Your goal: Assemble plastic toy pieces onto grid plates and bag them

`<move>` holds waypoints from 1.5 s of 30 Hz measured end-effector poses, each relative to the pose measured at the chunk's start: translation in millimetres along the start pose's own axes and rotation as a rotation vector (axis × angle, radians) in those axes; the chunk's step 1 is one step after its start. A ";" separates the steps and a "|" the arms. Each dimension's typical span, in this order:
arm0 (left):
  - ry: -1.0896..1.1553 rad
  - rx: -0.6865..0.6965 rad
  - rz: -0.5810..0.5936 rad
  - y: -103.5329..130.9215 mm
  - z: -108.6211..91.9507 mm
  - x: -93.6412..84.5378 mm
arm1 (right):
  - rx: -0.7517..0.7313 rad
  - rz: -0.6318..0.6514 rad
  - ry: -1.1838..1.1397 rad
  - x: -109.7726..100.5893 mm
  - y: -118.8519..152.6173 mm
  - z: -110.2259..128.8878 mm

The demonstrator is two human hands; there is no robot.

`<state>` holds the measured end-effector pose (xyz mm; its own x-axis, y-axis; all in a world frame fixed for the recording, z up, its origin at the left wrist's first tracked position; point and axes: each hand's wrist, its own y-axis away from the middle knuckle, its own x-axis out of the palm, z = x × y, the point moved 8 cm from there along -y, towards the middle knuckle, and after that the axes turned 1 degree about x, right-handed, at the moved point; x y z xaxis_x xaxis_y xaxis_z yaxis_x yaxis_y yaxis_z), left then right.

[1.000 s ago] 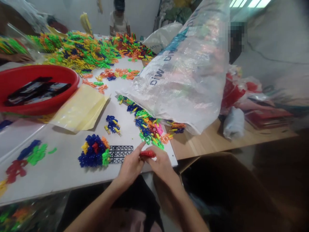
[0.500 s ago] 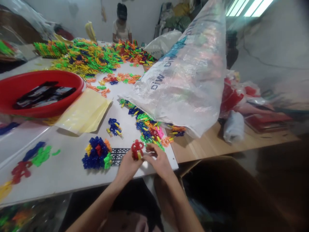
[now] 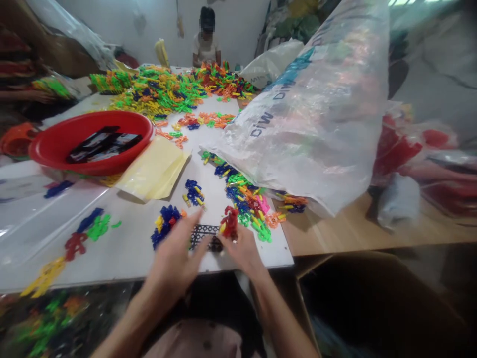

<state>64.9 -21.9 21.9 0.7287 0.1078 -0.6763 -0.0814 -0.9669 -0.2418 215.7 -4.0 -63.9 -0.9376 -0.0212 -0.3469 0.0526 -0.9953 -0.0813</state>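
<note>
My right hand [image 3: 242,248] holds a red plastic figure piece [image 3: 230,222] with a bit of yellow on it. My left hand [image 3: 177,248] is spread with nothing in it, over the black lattice strip [image 3: 204,229] and partly in front of a cluster of dark blue pieces [image 3: 163,223]. Behind the hands lies a small group of blue and yellow pieces [image 3: 194,193]. A row of mixed coloured pieces [image 3: 242,196] runs beside the large printed plastic bag.
A red basin [image 3: 147,130] with dark packets and a yellow sheet [image 3: 154,169] lie at left. The white plastic bag [image 3: 316,124] rises at right. Piles of coloured pieces [image 3: 160,92] spread further back, where a person [image 3: 206,44] sits. Loose figures [image 3: 75,244] lie front left.
The red figure has gone from my left hand to my right. My left hand has moved left and opened over the strip and blue cluster. The view has shifted left.
</note>
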 end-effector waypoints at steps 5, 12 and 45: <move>-0.450 0.241 0.042 -41.6 7.9 -28.6 | 0.014 0.172 -0.021 62.9 -13.9 -11.6; -0.528 0.172 0.242 -36.6 37.9 19.0 | -0.089 0.215 0.348 93.0 -13.4 -25.5; -0.634 0.108 0.282 -55.5 60.5 17.0 | 0.085 0.146 -0.028 81.3 -51.8 -23.3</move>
<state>40.7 47.6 -18.3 0.1357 0.0023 -0.9907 -0.2996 -0.9531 -0.0433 144.7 48.1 -109.7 -0.9314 -0.1681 -0.3229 0.1614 -0.9857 0.0478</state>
